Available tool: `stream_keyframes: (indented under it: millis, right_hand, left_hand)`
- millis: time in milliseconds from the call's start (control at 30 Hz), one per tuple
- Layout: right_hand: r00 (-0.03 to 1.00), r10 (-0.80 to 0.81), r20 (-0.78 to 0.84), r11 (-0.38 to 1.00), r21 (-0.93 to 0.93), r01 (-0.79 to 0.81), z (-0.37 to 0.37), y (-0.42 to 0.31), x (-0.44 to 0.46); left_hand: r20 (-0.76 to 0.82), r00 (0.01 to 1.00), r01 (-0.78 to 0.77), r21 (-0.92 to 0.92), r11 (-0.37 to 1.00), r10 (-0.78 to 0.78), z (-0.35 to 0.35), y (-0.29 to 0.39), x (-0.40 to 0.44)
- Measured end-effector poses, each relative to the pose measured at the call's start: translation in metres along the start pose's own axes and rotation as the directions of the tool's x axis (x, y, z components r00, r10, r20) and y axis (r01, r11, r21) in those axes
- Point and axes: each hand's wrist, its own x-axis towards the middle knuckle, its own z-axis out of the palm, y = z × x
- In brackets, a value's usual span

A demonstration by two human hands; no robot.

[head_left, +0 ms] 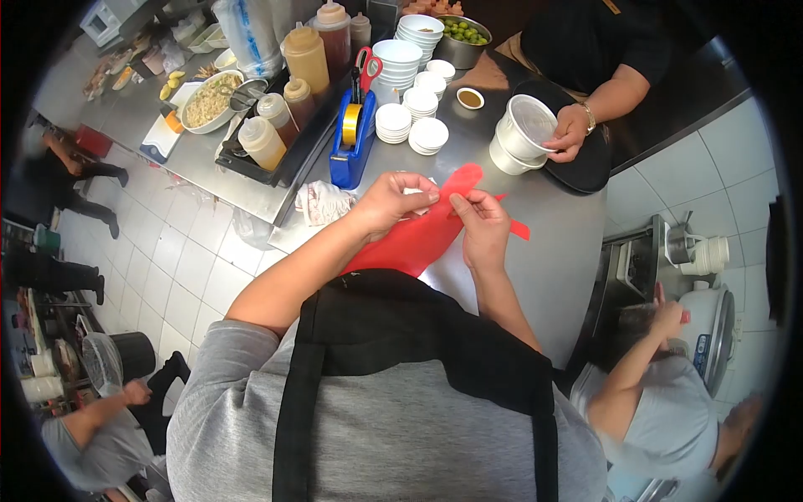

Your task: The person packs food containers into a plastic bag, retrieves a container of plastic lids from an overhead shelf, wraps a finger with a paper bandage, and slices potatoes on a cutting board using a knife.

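Both of my hands are on a red plastic bag (403, 243) over the near edge of the steel counter (552, 219). My left hand (396, 203) pinches its upper part from the left, thumb pressed to the fingers. My right hand (483, 219) pinches the bag from the right, close to the left one. One red handle loop stands up between the hands, and another red strip sticks out right of my right hand. A crumpled white cloth (324, 203) lies left of my left hand. Ahead stands a blue tape dispenser (350, 151) with yellow tape.
Across the counter, a person's hand (570, 132) touches white lidded tubs (527, 125) beside a black tray (583, 170). Small white bowls (428, 134), a sauce dish (470, 99) and squeeze bottles (263, 142) stand farther back. Other people work at left and right.
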Motion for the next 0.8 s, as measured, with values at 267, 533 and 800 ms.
stream_keyframes:
  millis: [267, 533, 800]
  right_hand:
    - [0.971, -0.191, -0.144, 0.979, -0.104, 0.177, 0.009, 0.001, -0.007]
    - [0.982, -0.032, -0.188, 0.993, -0.114, 0.01, 0.006, 0.012, -0.005]
    - [0.884, -0.466, -0.038, 0.862, -0.244, 0.444, 0.01, 0.011, -0.016]
  left_hand:
    - [-0.032, 0.995, 0.081, -0.326, 0.942, -0.097, -0.001, -0.005, 0.009]
    - [-0.035, 0.996, 0.069, -0.328, 0.942, -0.085, 0.001, -0.011, 0.014]
    - [-0.171, 0.977, 0.067, -0.322, 0.944, -0.127, -0.007, -0.019, 0.029]
